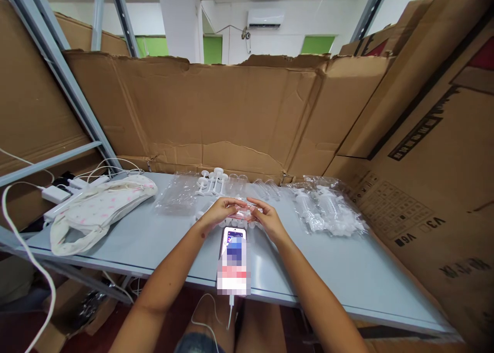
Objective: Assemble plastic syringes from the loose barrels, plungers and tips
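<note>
My left hand (224, 209) and my right hand (267, 218) meet at the middle of the grey table, fingers closed around the two ends of a clear plastic piece (242, 212). It looks pinkish where the fingers show through; its exact kind I cannot make out. Just below it lies a row of small whitish round parts (236, 223), partly covered by the hands. Behind the hands stand several white plunger-like parts (216, 180) with disc ends. Beside them lie clear plastic tubes (236, 184) and more clear curved pieces (268, 189).
A phone (233, 255) with a white cable lies at the table's (162, 240) front edge. Clear bags of white parts (328, 209) lie right, flat clear bags (177, 193) left. Farther left are a cloth bag (104, 211) and a power strip (64, 201). Cardboard (216, 111) walls the back.
</note>
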A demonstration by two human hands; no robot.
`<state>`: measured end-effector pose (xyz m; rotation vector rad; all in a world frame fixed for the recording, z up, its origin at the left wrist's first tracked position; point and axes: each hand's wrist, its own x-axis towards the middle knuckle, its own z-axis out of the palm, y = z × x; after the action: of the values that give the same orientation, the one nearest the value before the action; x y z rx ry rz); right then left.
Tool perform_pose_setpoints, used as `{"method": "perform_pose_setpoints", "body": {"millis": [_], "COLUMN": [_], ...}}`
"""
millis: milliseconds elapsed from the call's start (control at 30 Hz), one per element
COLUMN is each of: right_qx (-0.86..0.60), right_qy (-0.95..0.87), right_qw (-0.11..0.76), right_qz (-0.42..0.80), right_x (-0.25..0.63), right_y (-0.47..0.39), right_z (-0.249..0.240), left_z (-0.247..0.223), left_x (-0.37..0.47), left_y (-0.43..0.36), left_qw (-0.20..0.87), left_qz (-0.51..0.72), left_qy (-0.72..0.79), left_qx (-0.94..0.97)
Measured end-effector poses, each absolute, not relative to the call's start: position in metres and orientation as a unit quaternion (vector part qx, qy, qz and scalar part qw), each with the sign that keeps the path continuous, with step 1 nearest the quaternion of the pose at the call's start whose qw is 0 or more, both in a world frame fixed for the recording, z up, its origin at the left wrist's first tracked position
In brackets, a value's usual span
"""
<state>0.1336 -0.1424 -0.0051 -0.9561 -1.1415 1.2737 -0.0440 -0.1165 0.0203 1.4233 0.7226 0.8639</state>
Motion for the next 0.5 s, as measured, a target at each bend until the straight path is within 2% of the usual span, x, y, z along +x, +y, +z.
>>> {"method": "perform_pose_setpoints", "body": {"millis": [500], "right_qx": [-0.328], "right_qy": [-0.494], "right_qw": [0.542], "right_qz": [0.596], "right_x": [0.142], "right_y": [-0.145], "right_z": [0.005], "left_z": [0.04], "left_x": [-0.062], "left_y": [-0.12], "left_qw": [0.664], "left_qz": [0.35], "left_qy": [0.289], "left_qx": [0.594]}}
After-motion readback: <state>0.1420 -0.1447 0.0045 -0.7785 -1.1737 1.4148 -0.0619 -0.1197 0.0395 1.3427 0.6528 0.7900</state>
